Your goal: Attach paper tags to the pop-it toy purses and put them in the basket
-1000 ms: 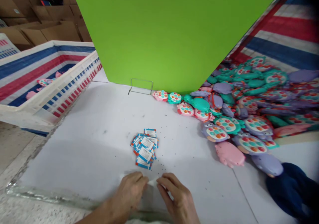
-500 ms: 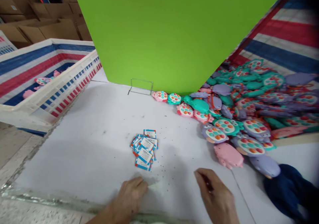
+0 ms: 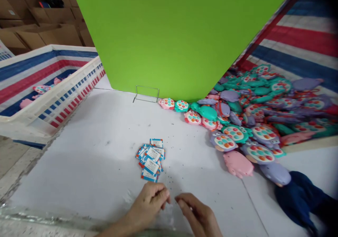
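Clear plastic film [image 3: 169,218] is seen lying on a white tabletop [image 3: 79,166], under the left hand [image 3: 149,205] and the right hand [image 3: 196,217]. The fingers of both hands are drawn narrowly together; whether anything is pinched between them cannot be told. Blue-edged sachets [image 3: 150,161] are piled just ahead, with button-faced plastic toys [image 3: 233,133] heaped to the right.

Bare left hand [image 3: 149,204], bare right hand [image 3: 197,216], bare left forearm [image 3: 114,228].
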Motion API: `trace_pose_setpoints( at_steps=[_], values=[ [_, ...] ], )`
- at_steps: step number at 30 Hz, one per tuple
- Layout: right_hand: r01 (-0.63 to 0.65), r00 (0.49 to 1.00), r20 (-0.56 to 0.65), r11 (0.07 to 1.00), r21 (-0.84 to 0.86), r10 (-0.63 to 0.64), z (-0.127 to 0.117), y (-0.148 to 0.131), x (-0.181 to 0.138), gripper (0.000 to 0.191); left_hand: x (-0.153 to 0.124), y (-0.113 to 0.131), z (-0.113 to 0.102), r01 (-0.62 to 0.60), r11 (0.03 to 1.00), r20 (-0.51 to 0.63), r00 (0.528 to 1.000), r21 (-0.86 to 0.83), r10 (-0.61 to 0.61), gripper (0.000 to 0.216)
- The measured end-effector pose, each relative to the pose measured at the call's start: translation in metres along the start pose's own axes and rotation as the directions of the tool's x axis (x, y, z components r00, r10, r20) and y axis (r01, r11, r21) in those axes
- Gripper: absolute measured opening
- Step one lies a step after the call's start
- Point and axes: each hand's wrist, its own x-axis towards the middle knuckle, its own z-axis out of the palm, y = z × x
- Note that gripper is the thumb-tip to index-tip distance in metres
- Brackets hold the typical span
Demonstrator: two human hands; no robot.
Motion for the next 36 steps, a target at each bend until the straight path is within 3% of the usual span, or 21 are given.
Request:
trace_pose_setpoints(
  at_steps=[5,8,12,14,15,17,19,21,25,32,34,36],
  values=[
    [-0.033,0.996,-0.067,0.951,0.306,0.057,0.007,-0.011,0.029,0.029,-0.004,0.007,0.002,-0.027,0.994,0.045,0.999,0.103,0.022,0.038],
    [-0.081,0.995,-0.020,0.887,0.454,0.101,0.018,-0.009,0.037,0.027,-0.005,0.003,0.006,-0.052,0.991,0.032,0.998,0.120,0.048,0.036],
    [-0.281,0.959,0.182,0.655,0.701,0.216,0.013,-0.009,0.034,0.025,-0.006,-0.005,0.005,-0.079,0.983,0.063,0.996,0.167,0.069,0.034],
    [-0.332,0.941,0.219,0.589,0.737,0.257,0.003,-0.009,0.031,0.024,-0.001,-0.006,-0.005,-0.170,0.942,0.049,0.985,0.289,0.163,0.027],
    [-0.330,0.941,0.200,0.603,0.727,0.274,-0.002,-0.008,0.030,0.024,0.003,-0.006,-0.013,-0.223,0.890,0.030,0.973,0.398,0.230,0.022],
    [-0.306,0.948,0.145,0.682,0.665,0.283,-0.012,-0.005,0.028,0.027,0.016,-0.004,-0.031,-0.286,0.693,0.040,0.937,0.662,0.348,0.018],
    [-0.290,0.954,0.107,0.764,0.577,0.281,-0.018,0.000,0.026,0.031,0.030,-0.004,-0.047,-0.293,0.488,0.123,0.928,0.822,0.351,0.022],
    [-0.292,0.954,0.092,0.816,0.499,0.285,-0.021,0.005,0.023,0.034,0.042,-0.005,-0.057,-0.310,0.403,0.184,0.929,0.861,0.321,0.029],
    [-0.279,0.959,0.075,0.874,0.398,0.273,-0.015,0.013,0.019,0.039,0.047,-0.003,-0.060,-0.308,0.412,0.189,0.934,0.857,0.304,0.034],
    [-0.223,0.975,0.102,0.908,0.356,0.199,0.005,0.004,0.022,0.044,0.035,0.007,-0.064,-0.249,0.474,0.108,0.946,0.845,0.305,0.012],
    [-0.193,0.981,0.098,0.909,0.371,0.168,0.011,-0.004,0.025,0.041,0.028,0.012,-0.070,-0.214,0.541,0.050,0.952,0.813,0.302,0.012],
    [-0.176,0.984,0.090,0.900,0.399,0.152,0.018,-0.013,0.028,0.038,0.020,0.018,-0.074,-0.178,0.707,-0.035,0.961,0.684,0.275,0.015]
  ],
)
